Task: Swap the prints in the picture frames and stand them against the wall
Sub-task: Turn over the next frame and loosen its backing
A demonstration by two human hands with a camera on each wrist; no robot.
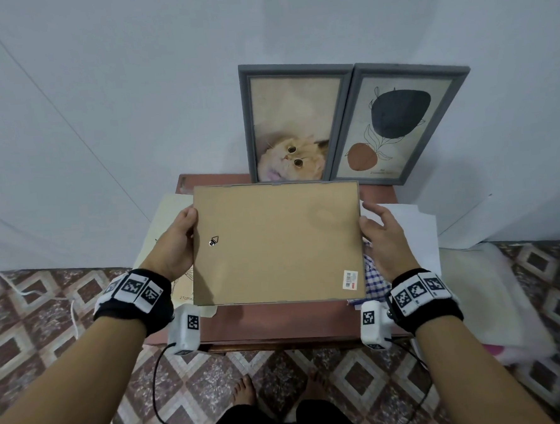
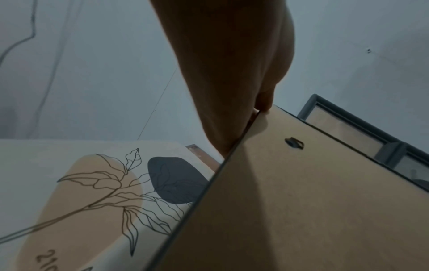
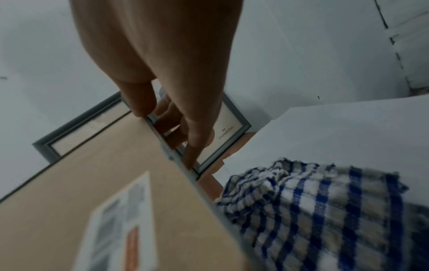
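- The picture frame [image 1: 277, 241] is held back-up above the small table [image 1: 279, 323], both short edges gripped.
- Left hand [image 1: 175, 244] clasps its left edge; right hand [image 1: 385, 238] pinches the right.
- Two framed prints [image 1: 352, 125] lean on the wall [image 1: 133, 89] behind.
- A loose leaf print [image 2: 104, 192] and a checked cloth [image 3: 313, 210] lie beneath.

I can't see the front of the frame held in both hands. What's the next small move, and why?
Probably turn the held frame over to face forward. Its brown backing faces up, gripped at its edges by the left hand and right hand, while two frames already lean on the wall, prints outward.
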